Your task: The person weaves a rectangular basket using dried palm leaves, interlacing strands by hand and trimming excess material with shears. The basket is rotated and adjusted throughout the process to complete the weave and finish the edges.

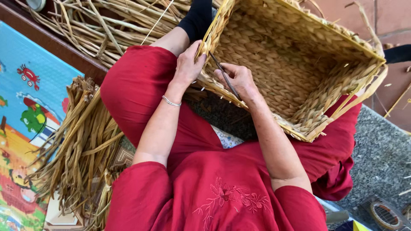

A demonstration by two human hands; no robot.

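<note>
A rectangular woven straw basket (299, 55) lies tipped on my lap, its opening facing me. My left hand (188, 64) pinches the near-left rim of the basket. My right hand (239, 81) rests on the near rim and holds a thin dark metal needle tool (224, 77) that points up into the weave at the corner. A silver bracelet (171, 101) circles my left wrist. I wear red clothes, and my knees hold up the basket.
A bundle of dried straw strands (81, 145) lies at my left, with more straw (115, 21) heaped behind. A colourful cartoon play mat (25, 98) covers the far left. Grey stone paving (381, 158) is at the right, with a tape roll (385, 214) low down.
</note>
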